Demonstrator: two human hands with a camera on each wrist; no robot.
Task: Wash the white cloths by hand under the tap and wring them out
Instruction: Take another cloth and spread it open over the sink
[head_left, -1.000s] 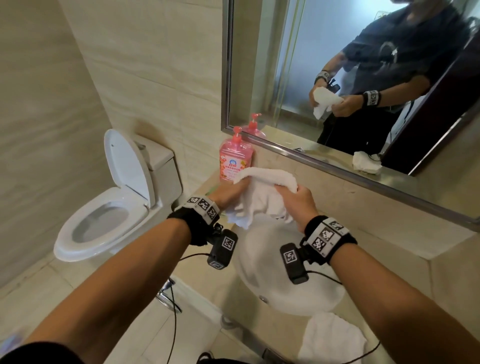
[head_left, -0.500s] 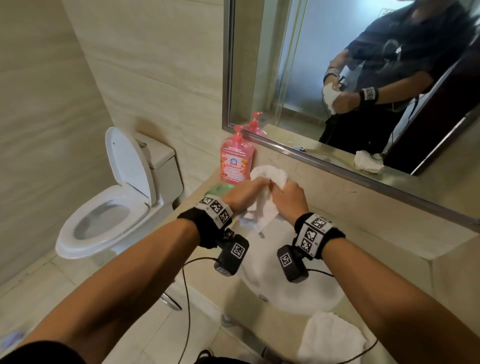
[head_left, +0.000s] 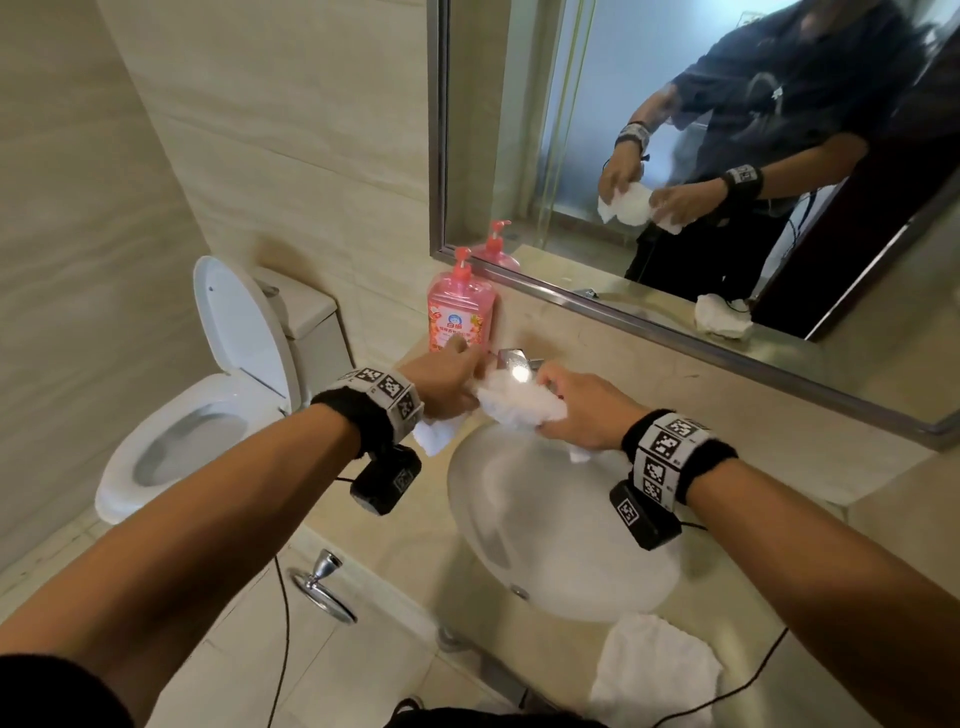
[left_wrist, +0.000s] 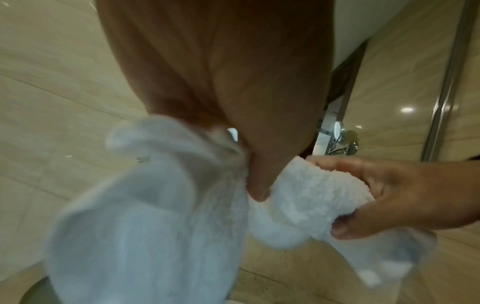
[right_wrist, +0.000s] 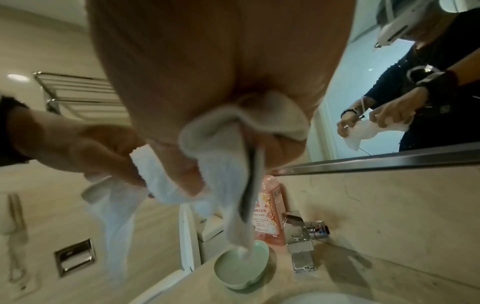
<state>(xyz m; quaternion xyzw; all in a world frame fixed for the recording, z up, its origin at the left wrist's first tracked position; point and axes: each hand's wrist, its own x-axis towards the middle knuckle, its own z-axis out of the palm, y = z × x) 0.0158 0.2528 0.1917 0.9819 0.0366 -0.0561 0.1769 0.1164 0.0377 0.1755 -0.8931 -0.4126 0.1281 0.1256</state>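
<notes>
Both of my hands are clenched on one white cloth (head_left: 519, 402), bunched into a roll between them: my left hand (head_left: 444, 382) grips its left end, my right hand (head_left: 582, 410) its right end, thumb and fingers (left_wrist: 345, 230) wrapped round it, with loose corners hanging below each fist. Directly beneath the grip I see the white basin (head_left: 561, 530). Just behind my knuckles stands the chrome tap (right_wrist: 302, 232), and beside it, past my left hand, a pink soap bottle (head_left: 460, 317) and a green dish (right_wrist: 242, 267). Nearer to me than the grip, a second white cloth (head_left: 654, 675) lies on the counter edge (head_left: 415, 545). Farther left sits the toilet (head_left: 208, 415); above, the mirror (head_left: 727, 156).
</notes>
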